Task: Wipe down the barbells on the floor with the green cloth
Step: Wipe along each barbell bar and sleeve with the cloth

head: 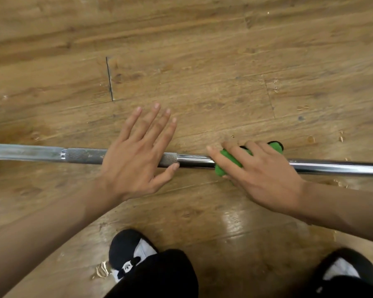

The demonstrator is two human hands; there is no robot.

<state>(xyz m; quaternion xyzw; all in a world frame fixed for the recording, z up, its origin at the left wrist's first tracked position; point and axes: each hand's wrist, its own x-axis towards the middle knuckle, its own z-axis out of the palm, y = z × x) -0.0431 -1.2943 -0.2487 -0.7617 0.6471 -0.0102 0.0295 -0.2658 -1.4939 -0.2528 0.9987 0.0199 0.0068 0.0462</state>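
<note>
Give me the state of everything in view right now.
long steel barbell, lying flat on the floor, under both hands.
bunched green cloth, wrapped on the bar's smooth chrome part, under the right hand.
left hand, flat, fingers straight, pressing the knurled section.
right hand, holds the cloth against the bar.
worn wooden floor, scuffed, with a glossy patch.

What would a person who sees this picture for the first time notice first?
A steel barbell lies across the wooden floor from left to right. The right hand holds a green cloth on its smooth part; the left hand rests flat, fingers spread, on the knurled part.
</note>
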